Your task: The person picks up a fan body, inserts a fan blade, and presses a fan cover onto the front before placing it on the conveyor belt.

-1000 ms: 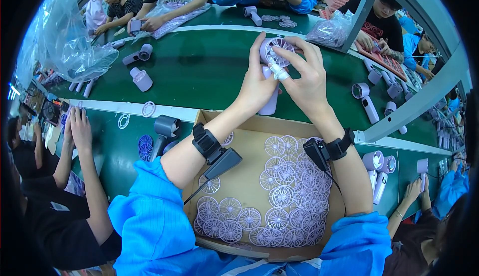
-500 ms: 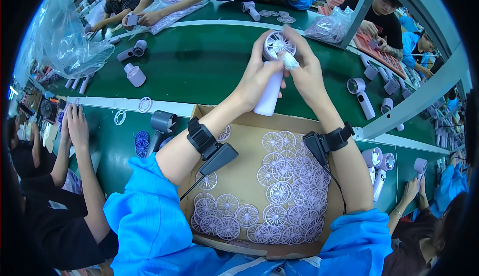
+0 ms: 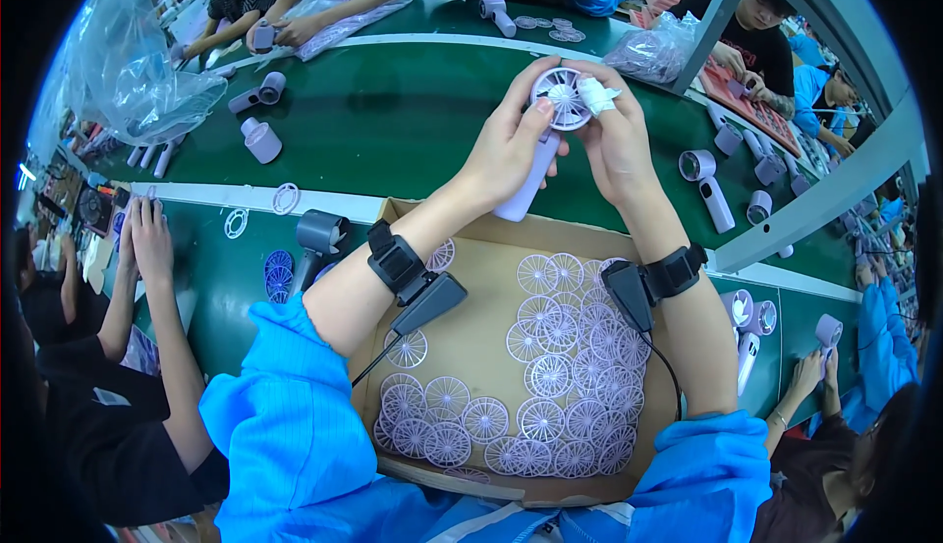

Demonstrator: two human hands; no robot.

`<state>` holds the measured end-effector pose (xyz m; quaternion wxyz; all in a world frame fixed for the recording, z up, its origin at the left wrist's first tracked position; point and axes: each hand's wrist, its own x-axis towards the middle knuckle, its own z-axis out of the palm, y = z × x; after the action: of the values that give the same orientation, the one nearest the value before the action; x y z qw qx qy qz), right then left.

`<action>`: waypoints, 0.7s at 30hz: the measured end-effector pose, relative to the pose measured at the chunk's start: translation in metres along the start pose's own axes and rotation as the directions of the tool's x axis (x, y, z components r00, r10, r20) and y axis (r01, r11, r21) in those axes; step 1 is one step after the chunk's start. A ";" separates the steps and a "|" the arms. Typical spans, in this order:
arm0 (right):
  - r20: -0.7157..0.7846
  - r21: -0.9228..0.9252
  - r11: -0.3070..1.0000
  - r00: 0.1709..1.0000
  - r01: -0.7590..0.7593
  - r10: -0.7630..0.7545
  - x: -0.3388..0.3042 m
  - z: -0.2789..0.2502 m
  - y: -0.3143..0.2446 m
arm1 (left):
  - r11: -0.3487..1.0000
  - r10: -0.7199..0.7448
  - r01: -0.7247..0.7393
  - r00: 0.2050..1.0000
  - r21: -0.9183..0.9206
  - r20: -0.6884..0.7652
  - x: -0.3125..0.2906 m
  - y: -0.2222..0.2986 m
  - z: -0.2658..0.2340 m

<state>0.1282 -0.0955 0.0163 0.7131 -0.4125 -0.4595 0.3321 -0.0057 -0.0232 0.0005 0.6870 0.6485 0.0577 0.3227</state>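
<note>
A lilac handheld fan [image 3: 530, 178] is held up above the far edge of a cardboard box, its round spoked head toward me and its handle slanting down to the left. My left hand [image 3: 503, 150] is closed round the fan's neck and head, with the thumb on the front near the rim. Curled round the right side of the head is my right hand [image 3: 623, 145]. A crumpled white wad, perhaps cloth or tissue, [image 3: 597, 96] shows at its thumb, against the rim. Below, the box [image 3: 467, 298] contains many lilac spoked discs [image 3: 550, 376], overlapping mostly on the right.
A green belt [image 3: 373, 101] runs across behind the box, bearing lilac fan parts [image 3: 261, 140]. A dark fan [image 3: 320, 239] and blue discs [image 3: 279, 273] lie left of the box. A grey metal frame [image 3: 815, 185] rises at the right. Co-workers sit around.
The right thumb with the white wad has moved from the lower front of the fan head to its right rim. The fan has shifted slightly toward me, its face turned more to view.
</note>
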 end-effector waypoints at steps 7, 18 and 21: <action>-0.004 -0.030 0.999 1.000 0.021 -0.021 -0.001 0.002 -0.003 | 1.000 0.013 -0.013 0.999 -0.002 0.042 0.000 0.001 -0.002; 0.014 0.018 0.999 0.999 0.039 -0.039 -0.002 0.003 0.005 | 0.939 0.149 -0.164 0.986 0.301 0.073 0.004 -0.002 -0.001; -0.024 -0.081 0.993 0.996 0.087 -0.090 -0.001 0.005 0.009 | 0.952 0.150 -0.160 0.987 0.260 0.059 0.004 -0.003 0.001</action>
<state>0.1224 -0.0915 0.0090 0.7163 -0.4244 -0.4804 0.2758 -0.0007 -0.0215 -0.0009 0.5681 0.7428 0.0358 0.3523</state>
